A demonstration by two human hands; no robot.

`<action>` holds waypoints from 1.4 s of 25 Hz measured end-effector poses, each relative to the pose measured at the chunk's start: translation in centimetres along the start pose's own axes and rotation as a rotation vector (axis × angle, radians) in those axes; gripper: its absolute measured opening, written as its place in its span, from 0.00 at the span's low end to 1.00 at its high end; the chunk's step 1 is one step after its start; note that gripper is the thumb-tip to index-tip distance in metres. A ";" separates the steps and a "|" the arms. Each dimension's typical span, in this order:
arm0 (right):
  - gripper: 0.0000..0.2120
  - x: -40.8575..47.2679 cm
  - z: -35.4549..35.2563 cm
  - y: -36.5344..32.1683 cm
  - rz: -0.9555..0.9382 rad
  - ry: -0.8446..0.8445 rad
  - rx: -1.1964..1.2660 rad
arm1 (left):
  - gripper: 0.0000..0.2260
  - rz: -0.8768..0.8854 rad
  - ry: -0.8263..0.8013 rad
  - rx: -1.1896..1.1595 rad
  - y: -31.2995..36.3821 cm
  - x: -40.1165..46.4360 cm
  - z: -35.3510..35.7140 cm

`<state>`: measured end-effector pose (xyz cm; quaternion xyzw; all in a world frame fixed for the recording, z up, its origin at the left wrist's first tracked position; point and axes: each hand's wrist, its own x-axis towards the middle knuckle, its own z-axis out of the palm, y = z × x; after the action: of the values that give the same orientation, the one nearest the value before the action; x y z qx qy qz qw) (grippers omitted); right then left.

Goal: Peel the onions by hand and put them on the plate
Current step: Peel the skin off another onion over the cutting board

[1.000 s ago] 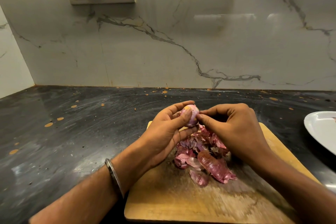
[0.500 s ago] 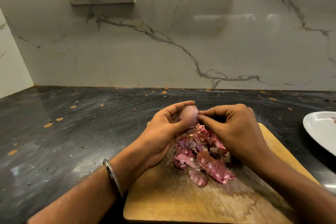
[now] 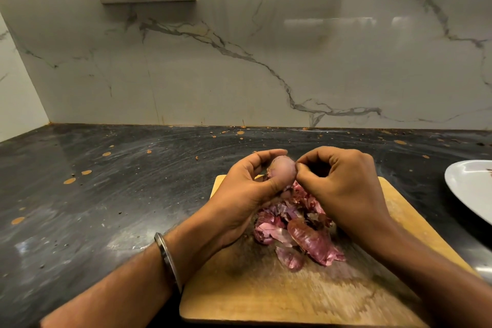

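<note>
two hands over a cutting board [image 3: 266, 298]: left hand [image 3: 247, 189] curled around a small onion [image 3: 284, 171], right hand [image 3: 343, 189] pinching skin at its side. likely light, firm, slippery once bare; best gripped around the middle. peels [image 3: 298, 231] heaped below, plate [image 3: 468, 189] well right on the tabletop [image 3: 106, 194].

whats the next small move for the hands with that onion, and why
Probably pull the right hand away from the onion to strip the bit of skin it pinches at the onion's side, letting it drop on the peel pile. The left hand grips the onion above the cutting board, and darker skin seems to cling at its left edge. The plate can wait.
</note>
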<state>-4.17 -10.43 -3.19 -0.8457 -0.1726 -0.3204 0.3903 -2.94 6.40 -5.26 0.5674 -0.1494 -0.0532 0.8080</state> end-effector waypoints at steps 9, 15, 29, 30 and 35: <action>0.05 0.1 0.1 0.2 0.125 -0.041 0.176 | 0.20 -0.026 -0.018 -0.085 0.7 0.1 0.0; 0.07 0.4 0.0 0.5 0.172 -0.057 0.282 | 0.20 -0.054 -0.076 -0.177 1.1 0.1 -0.1; 0.03 -0.3 0.0 -0.3 -0.048 -0.072 0.010 | 0.23 0.032 0.072 0.057 -0.2 0.1 -0.2; 0.02 -0.3 0.1 -0.4 -0.056 -0.069 -0.005 | 0.23 0.038 0.068 0.052 -0.3 0.1 -0.2; 0.02 -0.3 0.0 -0.4 -0.046 -0.041 -0.031 | 0.21 0.027 0.041 0.005 -0.4 0.1 -0.2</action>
<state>-4.65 -10.19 -3.15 -0.8538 -0.1949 -0.3146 0.3660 -2.76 6.36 -5.70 0.5683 -0.1406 -0.0300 0.8102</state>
